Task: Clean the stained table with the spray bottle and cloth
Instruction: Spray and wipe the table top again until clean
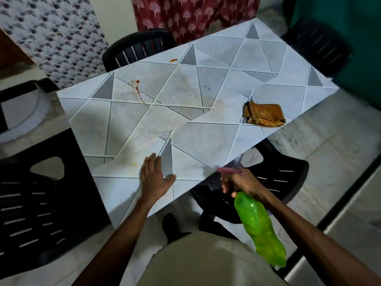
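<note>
Spray bottle: the green spray bottle [259, 228] is closest, up in the air by the near right edge of the table. It is tilted, with its fat end low by the person's body and its pink top [228, 171] up at the table edge.
Right hand: the right hand [239, 181] grips the bottle at its thin neck, just under the pink top. Its fingers [225, 187] are curled round the neck, and the green body sticks out below the hand.
Left hand: the left hand [154, 178] lies flat on the table near its close edge. The fingers are straight, the thumb sticks out to the side, and it holds nothing. It is apart from the bottle.
Table: the table [206, 141] has a pale top with grey triangles and thin lines.
Yellow spot: a small yellow spot [135, 164] sits just beside the left hand.
Red stain: a red stain [137, 87] is farther off on the left part of the top, with a thin trail running from it.
Cloth: the folded brown cloth [263, 115] lies on the table near the right edge, well apart from both hands.
Orange smear: an orange smear [173, 60] is near the far edge.
Chairs: one black chair [41, 203] stands on the left, another chair [278, 182] is tucked under the near right edge, and a far chair [138, 48] is across the table.
Curtain: a red curtain [185, 13] with pale tree shapes hangs behind the far chair.
</note>
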`<state>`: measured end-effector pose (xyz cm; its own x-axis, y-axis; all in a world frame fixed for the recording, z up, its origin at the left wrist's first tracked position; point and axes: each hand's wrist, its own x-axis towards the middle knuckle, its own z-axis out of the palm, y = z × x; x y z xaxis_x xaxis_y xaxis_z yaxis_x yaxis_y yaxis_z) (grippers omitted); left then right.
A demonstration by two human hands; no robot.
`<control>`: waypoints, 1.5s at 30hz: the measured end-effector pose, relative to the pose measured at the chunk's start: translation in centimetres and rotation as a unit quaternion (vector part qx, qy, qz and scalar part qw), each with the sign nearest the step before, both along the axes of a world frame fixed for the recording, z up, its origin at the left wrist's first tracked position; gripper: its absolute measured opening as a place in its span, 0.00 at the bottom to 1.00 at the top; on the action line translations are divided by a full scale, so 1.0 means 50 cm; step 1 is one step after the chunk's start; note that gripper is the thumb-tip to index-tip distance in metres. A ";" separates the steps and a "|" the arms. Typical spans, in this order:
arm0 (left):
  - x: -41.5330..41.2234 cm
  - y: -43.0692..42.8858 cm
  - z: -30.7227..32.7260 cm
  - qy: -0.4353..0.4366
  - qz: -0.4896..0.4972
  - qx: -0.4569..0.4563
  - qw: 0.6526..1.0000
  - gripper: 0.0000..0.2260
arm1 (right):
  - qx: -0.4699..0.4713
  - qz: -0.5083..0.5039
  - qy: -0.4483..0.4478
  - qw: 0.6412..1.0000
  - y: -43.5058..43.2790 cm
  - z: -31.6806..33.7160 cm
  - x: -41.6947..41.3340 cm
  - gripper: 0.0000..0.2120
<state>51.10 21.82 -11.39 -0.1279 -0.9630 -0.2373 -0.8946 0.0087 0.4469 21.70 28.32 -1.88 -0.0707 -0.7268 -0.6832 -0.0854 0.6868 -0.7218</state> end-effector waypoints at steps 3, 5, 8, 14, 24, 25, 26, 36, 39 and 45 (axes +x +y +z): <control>-0.051 -0.024 0.000 -0.002 -0.005 0.006 1.000 0.46 | -0.025 -0.036 0.023 0.999 -0.029 0.003 -0.067 0.14; -0.087 -0.037 0.000 -0.005 -0.014 0.015 1.000 0.46 | -0.043 -0.036 0.031 0.998 -0.057 0.017 -0.112 0.15; -0.140 -0.053 0.005 -0.011 -0.023 0.017 1.000 0.48 | -0.054 -0.003 0.058 0.997 -0.102 0.039 -0.162 0.13; -0.217 -0.082 0.005 -0.040 -0.022 0.052 0.998 0.50 | -0.044 0.034 0.054 0.997 -0.149 0.036 -0.191 0.12; -0.286 -0.132 0.004 -0.052 -0.038 0.044 0.997 0.49 | 0.009 0.045 0.055 0.997 -0.117 0.006 -0.260 0.16; -0.294 -0.142 0.005 -0.049 -0.042 0.046 0.997 0.50 | 0.012 0.047 0.055 0.997 -0.116 0.003 -0.268 0.18; -0.299 -0.150 0.005 -0.045 -0.046 0.049 0.997 0.50 | 0.016 0.047 0.055 0.997 -0.115 -0.002 -0.277 0.19; -0.337 -0.264 0.009 -0.055 -0.097 0.064 0.992 0.51 | -0.013 0.038 0.139 0.990 -0.228 0.015 -0.313 0.19; -0.341 -0.301 0.015 -0.045 -0.102 0.062 0.992 0.53 | -0.046 -0.029 0.091 0.994 -0.277 0.038 -0.297 0.16; -0.350 -0.376 0.019 -0.035 -0.108 0.056 0.992 0.56 | -0.045 -0.043 0.081 0.995 -0.356 0.053 -0.282 0.14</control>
